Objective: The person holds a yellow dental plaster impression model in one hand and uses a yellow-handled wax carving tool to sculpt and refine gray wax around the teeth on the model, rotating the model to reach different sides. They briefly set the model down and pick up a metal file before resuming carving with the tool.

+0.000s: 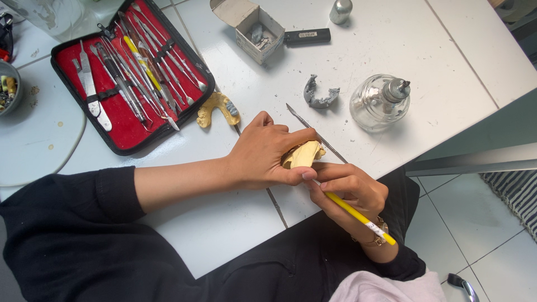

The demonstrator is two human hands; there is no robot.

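The left hand reaches across the white tiled bench and its fingers are wrapped around a pale yellow plaster dental cast, thumb pressed under it, holding it just over the bench's near edge. The right hand sits just below and right of the cast, touching the left thumb; its fingers are pinched closed on a slim metal carving tool with a yellow handle. The tool's thin steel shaft comes out beyond the cast and ends in a pointed blade; the part passing the cast is hidden by the left hand, so whether it touches the plaster cannot be told.

Up and right of the cast stands a clear glass spirit burner with a metal cap, and between the two lies a grey arch-shaped casting. Up and left of the cast rests a second yellowish dental cast with a grey patch, touching the corner of an open black case lined in red and filled with steel instruments. Well above the cast sit a small open cardboard box, a black lighter-like bar beside it and a small metal cylinder.
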